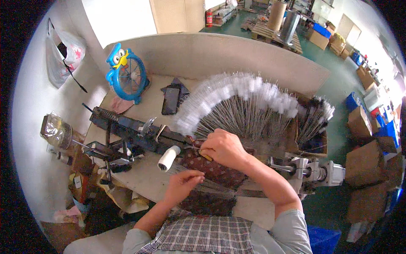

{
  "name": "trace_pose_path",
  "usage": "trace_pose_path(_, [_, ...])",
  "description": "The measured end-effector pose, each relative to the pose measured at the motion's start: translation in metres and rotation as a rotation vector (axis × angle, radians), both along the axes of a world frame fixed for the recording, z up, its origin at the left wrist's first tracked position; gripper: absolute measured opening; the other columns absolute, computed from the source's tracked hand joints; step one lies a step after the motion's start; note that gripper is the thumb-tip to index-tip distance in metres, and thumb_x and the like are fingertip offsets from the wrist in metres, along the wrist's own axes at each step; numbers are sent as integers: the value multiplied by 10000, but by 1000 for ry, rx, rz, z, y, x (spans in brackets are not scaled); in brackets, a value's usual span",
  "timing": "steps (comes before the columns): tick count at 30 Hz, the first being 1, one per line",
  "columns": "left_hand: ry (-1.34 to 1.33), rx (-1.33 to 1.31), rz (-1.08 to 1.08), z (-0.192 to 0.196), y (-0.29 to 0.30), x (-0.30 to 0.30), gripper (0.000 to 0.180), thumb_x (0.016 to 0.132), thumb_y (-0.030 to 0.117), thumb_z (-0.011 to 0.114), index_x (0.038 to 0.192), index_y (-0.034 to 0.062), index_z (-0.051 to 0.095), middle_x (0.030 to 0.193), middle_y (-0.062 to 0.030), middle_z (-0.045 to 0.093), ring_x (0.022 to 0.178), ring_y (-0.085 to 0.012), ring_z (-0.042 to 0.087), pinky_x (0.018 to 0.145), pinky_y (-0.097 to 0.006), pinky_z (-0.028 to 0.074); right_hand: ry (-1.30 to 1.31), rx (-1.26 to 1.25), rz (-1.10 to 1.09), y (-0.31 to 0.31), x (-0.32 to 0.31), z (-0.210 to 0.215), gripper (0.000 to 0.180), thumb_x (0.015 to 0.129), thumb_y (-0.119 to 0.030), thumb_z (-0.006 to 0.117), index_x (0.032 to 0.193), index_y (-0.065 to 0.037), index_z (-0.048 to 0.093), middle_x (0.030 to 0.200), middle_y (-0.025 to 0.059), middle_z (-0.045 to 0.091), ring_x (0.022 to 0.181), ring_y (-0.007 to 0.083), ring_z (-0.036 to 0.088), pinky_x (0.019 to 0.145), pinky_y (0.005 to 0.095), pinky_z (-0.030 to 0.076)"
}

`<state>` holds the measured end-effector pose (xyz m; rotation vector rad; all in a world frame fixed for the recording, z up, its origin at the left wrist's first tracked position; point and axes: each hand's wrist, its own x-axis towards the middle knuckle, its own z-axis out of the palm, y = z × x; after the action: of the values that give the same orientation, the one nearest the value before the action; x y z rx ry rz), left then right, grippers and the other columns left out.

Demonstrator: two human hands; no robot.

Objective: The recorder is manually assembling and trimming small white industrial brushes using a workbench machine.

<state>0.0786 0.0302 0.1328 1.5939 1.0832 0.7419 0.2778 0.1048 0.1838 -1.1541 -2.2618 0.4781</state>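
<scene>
My right hand is closed, fingertips down, at the end of a long black machine arm. A small yellow piece shows under its fingers; its kind is unclear. Closer to me, my left hand has its thumb and fingertips pressed together; what they hold, if anything, is too small to name. Thin wires lie beside it, over a brown dotted cloth. A white tube rests left of the cloth. Beyond my hands spreads a fan of thin wire brushes with white bristle tips.
A carton with more dark and white brushes stands right of the fan. A motor with a shaft sits at the right edge. A phone and a blue duck-shaped fan are behind. A low board borders the table's far side.
</scene>
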Motion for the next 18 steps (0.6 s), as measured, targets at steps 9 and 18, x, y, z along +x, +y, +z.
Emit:
trace_pose_path(9, [-941, -636, 486, 7, 25, -21, 304, 898, 337, 519, 995, 56, 584, 797, -56, 615, 685, -147, 595, 594, -277, 495, -126, -8, -140, 10, -33, -13, 125, 696, -211, 614, 692, -86, 626, 771, 80, 620, 840, 281, 589, 675, 402, 507])
trace_pose_path(18, [278, -8, 159, -28, 48, -13, 424, 760, 414, 666, 773, -9, 651, 701, -25, 625, 627, -91, 547, 539, -284, 415, -210, -19, -170, 8, -33, -1, 175, 712, -255, 628, 761, -94, 675, 752, 59, 617, 814, 260, 577, 704, 402, 473])
